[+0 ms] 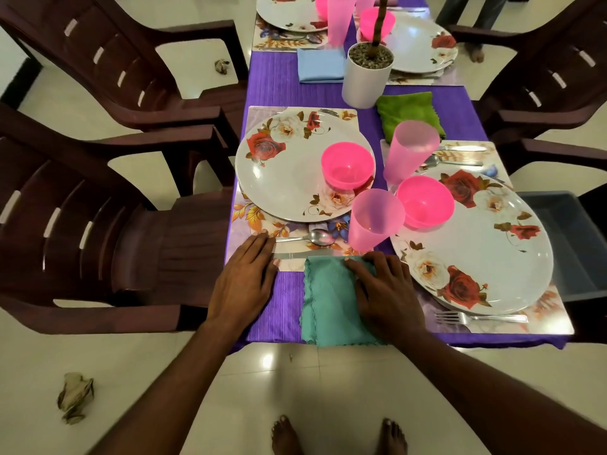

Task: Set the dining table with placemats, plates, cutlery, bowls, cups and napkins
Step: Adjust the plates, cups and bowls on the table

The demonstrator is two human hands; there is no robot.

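While the left hand (244, 277) lies flat on the placemat's (295, 265) near edge, grip open, the right hand (382, 290) (fingers straight too) presses the teal napkin (325, 307) onto the counter (279, 310).

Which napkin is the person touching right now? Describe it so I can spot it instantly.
On the purple tablecloth, at the near edge between the two closest floral plates, lies the teal napkin under the right hand. The other napkins, blue and green, lie farther up by the white pot.

A home dining room: brown chairs (108, 205) stand beside the counter (285, 90), which holds flowery plates (285, 178).
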